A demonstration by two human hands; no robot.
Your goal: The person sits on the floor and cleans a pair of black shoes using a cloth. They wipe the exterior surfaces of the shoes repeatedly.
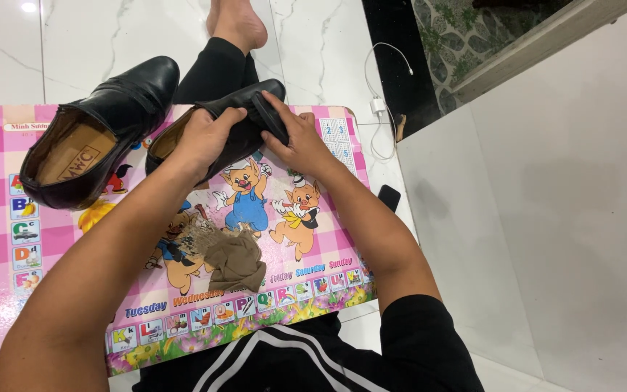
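A black leather shoe (244, 109) lies tilted on a small pink cartoon-printed table (45, 239). My left hand (205, 138) grips its side near the opening. My right hand (293, 138) presses a dark cloth or sock (270, 120) against the shoe's upper. A second black shoe (103, 116) stands at the table's far left, its tan insole showing. A crumpled brown sock or rag (237, 258) lies on the table in front of me, untouched.
My bare foot (237, 25) and black-trousered leg stretch out on the white marble floor beyond the table. A white charger and cable (379, 109) lie on the floor to the right, near a dark phone (388, 196). A white wall (546, 218) stands at right.
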